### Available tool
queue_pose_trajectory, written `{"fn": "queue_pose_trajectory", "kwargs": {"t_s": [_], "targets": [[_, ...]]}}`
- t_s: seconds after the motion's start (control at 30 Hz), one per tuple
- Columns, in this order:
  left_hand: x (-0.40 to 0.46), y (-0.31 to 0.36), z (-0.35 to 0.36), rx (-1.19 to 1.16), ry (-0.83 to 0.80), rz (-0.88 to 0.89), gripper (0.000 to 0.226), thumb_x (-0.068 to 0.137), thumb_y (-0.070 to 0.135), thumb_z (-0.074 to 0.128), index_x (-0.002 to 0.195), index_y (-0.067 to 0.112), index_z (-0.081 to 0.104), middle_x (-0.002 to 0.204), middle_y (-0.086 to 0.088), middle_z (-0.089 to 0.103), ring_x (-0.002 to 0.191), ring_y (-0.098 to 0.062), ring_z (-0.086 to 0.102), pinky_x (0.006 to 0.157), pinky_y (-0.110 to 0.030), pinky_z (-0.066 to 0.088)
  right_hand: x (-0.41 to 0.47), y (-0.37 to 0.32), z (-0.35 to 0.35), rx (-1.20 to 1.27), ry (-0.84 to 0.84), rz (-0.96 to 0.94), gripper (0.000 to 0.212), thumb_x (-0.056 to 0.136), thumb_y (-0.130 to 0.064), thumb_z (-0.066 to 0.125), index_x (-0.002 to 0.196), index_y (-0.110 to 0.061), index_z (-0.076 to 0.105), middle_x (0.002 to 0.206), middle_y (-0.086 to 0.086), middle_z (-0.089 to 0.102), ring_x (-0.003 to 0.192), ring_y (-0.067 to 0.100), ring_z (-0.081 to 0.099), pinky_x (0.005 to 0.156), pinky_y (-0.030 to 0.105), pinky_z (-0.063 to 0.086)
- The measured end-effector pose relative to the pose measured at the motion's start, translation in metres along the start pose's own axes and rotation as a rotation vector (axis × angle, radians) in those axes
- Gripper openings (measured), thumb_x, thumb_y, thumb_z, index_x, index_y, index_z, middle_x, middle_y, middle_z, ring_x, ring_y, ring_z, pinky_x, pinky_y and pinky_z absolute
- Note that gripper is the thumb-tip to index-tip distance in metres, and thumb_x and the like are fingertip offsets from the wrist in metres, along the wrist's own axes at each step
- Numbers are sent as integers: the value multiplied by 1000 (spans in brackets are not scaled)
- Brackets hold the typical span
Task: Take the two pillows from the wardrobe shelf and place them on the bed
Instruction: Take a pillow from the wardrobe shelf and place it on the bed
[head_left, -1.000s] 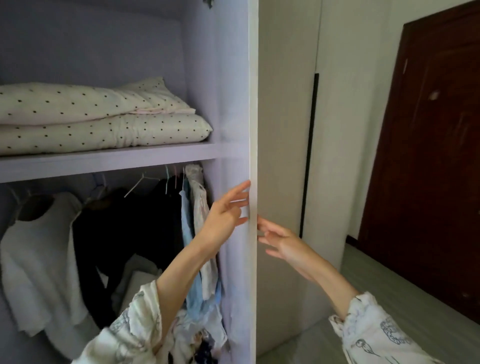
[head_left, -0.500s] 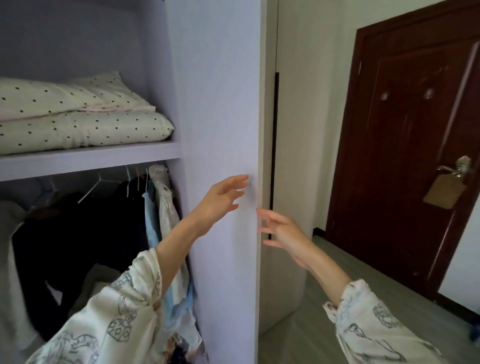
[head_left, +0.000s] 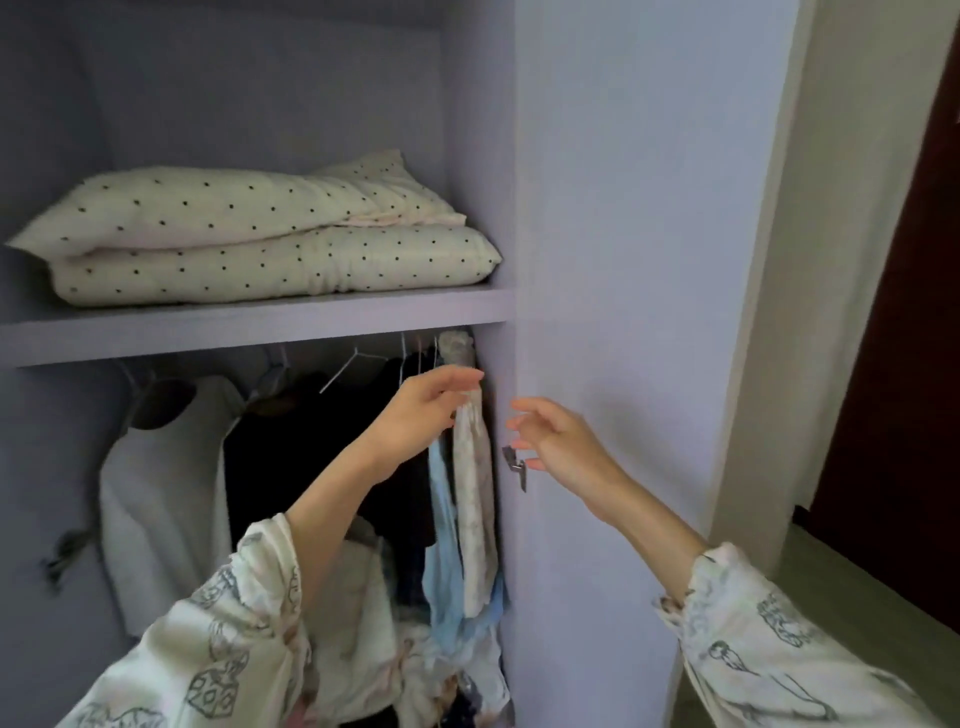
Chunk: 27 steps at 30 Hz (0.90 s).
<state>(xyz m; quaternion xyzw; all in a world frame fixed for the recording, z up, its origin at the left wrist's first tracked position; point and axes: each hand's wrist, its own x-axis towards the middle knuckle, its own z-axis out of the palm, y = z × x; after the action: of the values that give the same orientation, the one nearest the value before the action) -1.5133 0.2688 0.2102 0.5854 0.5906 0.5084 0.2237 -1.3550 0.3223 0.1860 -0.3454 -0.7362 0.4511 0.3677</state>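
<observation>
Two dotted pillows (head_left: 270, 244) lie stacked on the shelf (head_left: 260, 325). Below it, the left hand (head_left: 421, 410) and right hand (head_left: 561, 441) hang empty, fingers loosely spread.

Wardrobe interior (head_left: 260, 93) was pale lilac; open door panel (head_left: 649, 208) the same colour, small metal hinge (head_left: 517, 465) on its inner edge. Cream wall (head_left: 810, 260) to the right, dark brown door (head_left: 904, 415) beyond. Floor (head_left: 841, 571) grey-green. Soft daylight.
</observation>
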Motion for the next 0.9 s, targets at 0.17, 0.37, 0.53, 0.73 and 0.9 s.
{"fn": "queue_pose_trajectory", "kwargs": {"t_s": [0.17,0.37,0.53,0.73,0.9], "targets": [[21,-40,-92,96,109,12,33,96,5,38,118,19,58,122,2,58,113,-10,53,96,-26,42,79,-26,63,-127,-69,-126,33,95,-20,44,127,-17,52,124,8,61,114,23,57,101,41,44],[73,-74,-207,305,193,108,27,95,8,44,119,9,58,120,-4,58,95,-6,56,85,-9,42,189,-67,132,-246,-89,-293,34,95,-25,45,129,-20,50,119,-2,59,105,12,55,90,29,43],[127,-76,-289,468,295,166,31,94,6,44,122,9,55,125,-9,58,112,-18,53,89,-20,39,256,-94,154,-349,-64,-423,38,96,-27,45,133,-19,45,113,-6,55,102,7,50,81,20,38],[197,-72,-325,819,346,329,37,91,12,48,127,16,51,134,-6,50,126,-19,44,101,-24,30,332,-123,157,-548,103,-588,43,95,-26,46,136,-16,42,138,8,49,128,22,44,104,32,32],[255,-73,-323,1178,353,389,51,92,21,47,141,19,34,150,-8,32,141,-26,21,115,-46,17,397,-140,153,-725,162,-703,51,94,-31,48,141,-16,35,147,9,37,136,26,31,109,36,26]]}}
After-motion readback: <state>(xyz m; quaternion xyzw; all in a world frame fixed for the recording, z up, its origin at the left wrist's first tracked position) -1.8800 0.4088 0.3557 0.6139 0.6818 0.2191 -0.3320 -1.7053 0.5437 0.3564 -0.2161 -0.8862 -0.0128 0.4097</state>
